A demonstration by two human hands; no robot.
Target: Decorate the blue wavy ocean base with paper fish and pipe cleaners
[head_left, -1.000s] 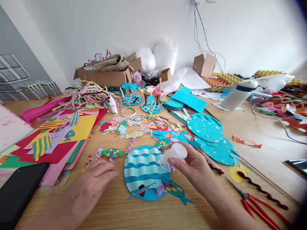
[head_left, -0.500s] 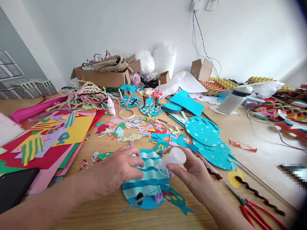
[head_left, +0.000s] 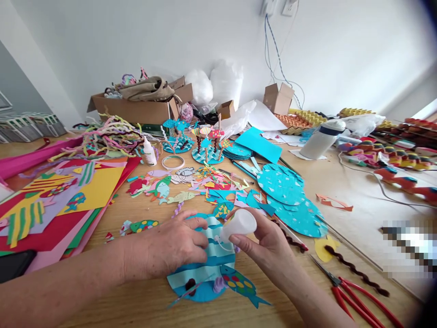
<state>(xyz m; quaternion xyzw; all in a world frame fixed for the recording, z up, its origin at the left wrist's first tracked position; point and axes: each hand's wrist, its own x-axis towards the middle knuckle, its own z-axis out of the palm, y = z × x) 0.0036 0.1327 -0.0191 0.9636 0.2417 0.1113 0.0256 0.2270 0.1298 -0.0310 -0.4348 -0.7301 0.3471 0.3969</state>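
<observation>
My right hand [head_left: 264,243] is wrapped round a white glue bottle [head_left: 241,225], tilted with its base up toward me and its nozzle end down at the blue paper disc [head_left: 201,294]. Pale blue wavy paper strips [head_left: 193,272] cross the disc. Over its upper left part lies my left hand [head_left: 170,246], fingers apart and slightly bent, touching the strips; the thumb is hidden. A blue paper fish [head_left: 241,284] with coloured dots sticks out at the disc's lower right, beside a curled lilac pipe cleaner [head_left: 219,284]. A dark brown pipe cleaner curl [head_left: 190,286] sits at the lower edge.
Red-handled scissors [head_left: 344,291] and a brown twisted pipe cleaner [head_left: 357,271] lie on the right. Coloured paper sheets [head_left: 99,182] are stacked left. Behind stand another glue bottle [head_left: 149,152], a tape roll [head_left: 173,162] and paper scraps [head_left: 221,177]. Speckled blue discs [head_left: 293,214] lie right of centre.
The view has shifted slightly, so most things sit further left. Both hands keep nearly the same places over the disc, and the glue bottle stays in my right hand.
</observation>
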